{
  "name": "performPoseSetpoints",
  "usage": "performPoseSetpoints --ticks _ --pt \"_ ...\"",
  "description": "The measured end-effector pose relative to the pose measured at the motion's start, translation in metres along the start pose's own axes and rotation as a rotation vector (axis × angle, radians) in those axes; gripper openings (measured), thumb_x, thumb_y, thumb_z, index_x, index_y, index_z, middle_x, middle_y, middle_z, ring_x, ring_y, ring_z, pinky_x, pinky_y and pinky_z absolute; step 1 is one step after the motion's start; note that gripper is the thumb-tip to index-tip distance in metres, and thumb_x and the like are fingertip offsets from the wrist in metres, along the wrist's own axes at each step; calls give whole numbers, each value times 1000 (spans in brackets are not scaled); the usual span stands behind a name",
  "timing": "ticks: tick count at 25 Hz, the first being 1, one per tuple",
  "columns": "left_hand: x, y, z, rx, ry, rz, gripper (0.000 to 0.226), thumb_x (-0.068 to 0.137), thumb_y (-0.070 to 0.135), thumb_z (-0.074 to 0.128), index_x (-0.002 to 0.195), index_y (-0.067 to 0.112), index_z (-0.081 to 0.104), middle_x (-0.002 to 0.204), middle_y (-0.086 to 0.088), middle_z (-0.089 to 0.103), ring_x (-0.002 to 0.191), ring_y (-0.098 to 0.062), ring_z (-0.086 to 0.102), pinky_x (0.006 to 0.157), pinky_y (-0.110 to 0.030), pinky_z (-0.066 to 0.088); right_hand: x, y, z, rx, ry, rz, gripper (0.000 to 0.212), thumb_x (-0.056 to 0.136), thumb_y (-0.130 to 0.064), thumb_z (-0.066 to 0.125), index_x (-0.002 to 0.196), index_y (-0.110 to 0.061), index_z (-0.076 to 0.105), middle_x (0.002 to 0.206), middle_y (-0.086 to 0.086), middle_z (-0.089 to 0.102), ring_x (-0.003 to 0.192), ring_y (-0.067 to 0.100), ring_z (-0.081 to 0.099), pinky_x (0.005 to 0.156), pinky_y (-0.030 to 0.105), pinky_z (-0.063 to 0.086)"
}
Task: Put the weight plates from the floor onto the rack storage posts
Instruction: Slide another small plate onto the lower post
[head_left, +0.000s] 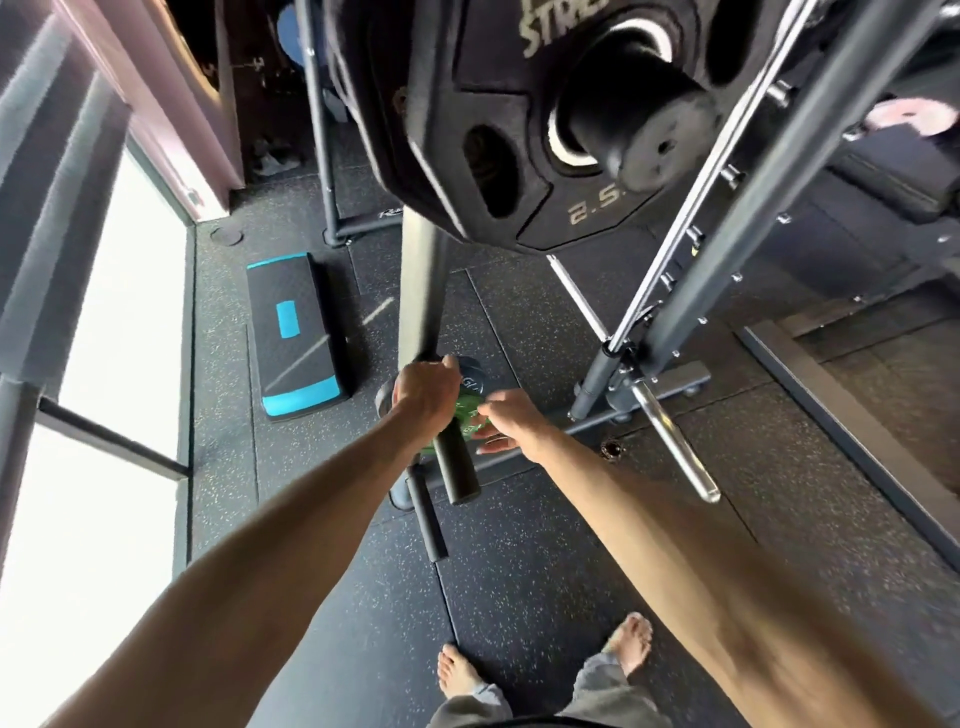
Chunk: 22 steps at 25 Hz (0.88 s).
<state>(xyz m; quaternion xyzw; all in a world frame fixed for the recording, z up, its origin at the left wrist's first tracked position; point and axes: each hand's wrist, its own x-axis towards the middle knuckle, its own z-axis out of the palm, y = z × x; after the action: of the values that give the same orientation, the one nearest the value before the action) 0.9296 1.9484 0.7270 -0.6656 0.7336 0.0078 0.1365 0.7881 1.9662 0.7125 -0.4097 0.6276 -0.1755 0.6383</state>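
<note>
Both arms were stretched fwd and down. The green plate (469, 415) was held upright on the black post (458, 470), low on the rack. L hand (423, 391) fingers were curled over its top and R hand (511, 422) fingers pinched its rim. Plate face and post axis were pointed twd the person.

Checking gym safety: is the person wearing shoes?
No: the left foot and right foot are both bare on the speckled floor.

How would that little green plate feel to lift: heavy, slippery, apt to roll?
Probably heavy for its size: the left hand and right hand both hold the green plate. It looks rigid, not bending. Seemingly round, it could roll on edge if dropped near the black post.
</note>
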Motion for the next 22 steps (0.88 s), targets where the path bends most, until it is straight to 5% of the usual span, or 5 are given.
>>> performPoseSetpoints --ticks 4,8,13,18,22 --pt "18 82 -38 38 5 230 19 97 17 52 112 9 61 99 -6 70 89 -22 69 67 -33 53 -4 19 -69 -561 156 -199 29 95 -4 48 116 6 64 115 24 69 100 32 69 90 43 56" --pt "31 209 -58 -27 -131 522 27 99 25 53 119 7 61 111 -11 70 103 -28 68 85 -38 54 -17 77 -183 -767 293 -232 26 98 -14 46 116 -3 62 111 20 69 100 35 69 84 42 57" --pt "61 392 -53 -105 -399 603 31 95 30 54 117 10 62 114 -12 70 98 -30 70 71 -34 52 -53 161 -350 -767 405 -68 35 98 -22 44 125 -5 58 117 22 67 104 36 67 83 39 53" --pt "73 553 -66 -140 -405 665 33 98 32 47 119 8 57 125 -15 63 116 -32 60 91 -37 47 -93 226 -489 -708 458 117 36 99 -22 41 129 -9 57 133 19 60 119 36 60 98 42 51" --pt "87 632 -66 -79 -423 710 35 101 30 45 122 6 57 128 -16 62 118 -31 59 94 -37 46 -91 262 -566 -637 404 237 35 98 -9 40 130 -7 55 132 16 60 114 32 62 90 37 52"
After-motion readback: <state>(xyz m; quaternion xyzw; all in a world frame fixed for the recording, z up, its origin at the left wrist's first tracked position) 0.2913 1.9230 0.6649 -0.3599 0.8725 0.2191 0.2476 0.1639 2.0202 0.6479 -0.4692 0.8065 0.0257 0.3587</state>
